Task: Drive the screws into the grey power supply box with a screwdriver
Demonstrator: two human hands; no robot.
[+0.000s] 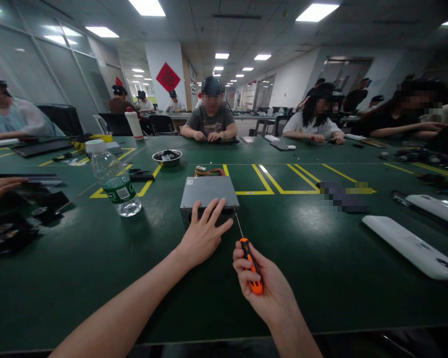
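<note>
A grey metal computer power supply (pixel 210 190) sits on the green table, with a bundle of coloured wires (pixel 210 171) at its far side. My left hand (pixel 204 231) rests on its near edge, fingers spread over the top and front. In my right hand (pixel 259 276) is a screwdriver (pixel 252 268) with an orange and black handle, fingers wrapped round it. Its thin shaft points away from me, and the tip is at the power supply's near right corner. Whether it sits in a screw is too small to tell.
Left of the power supply stands a clear water bottle (pixel 121 184). A metal bowl (pixel 167 157) of small dark parts lies behind it. White long devices (pixel 414 246) are at right; another person's hand (pixel 2 190) is at far left. Yellow tape (pixel 259 193) marks the table (pixel 321 303). People sit opposite.
</note>
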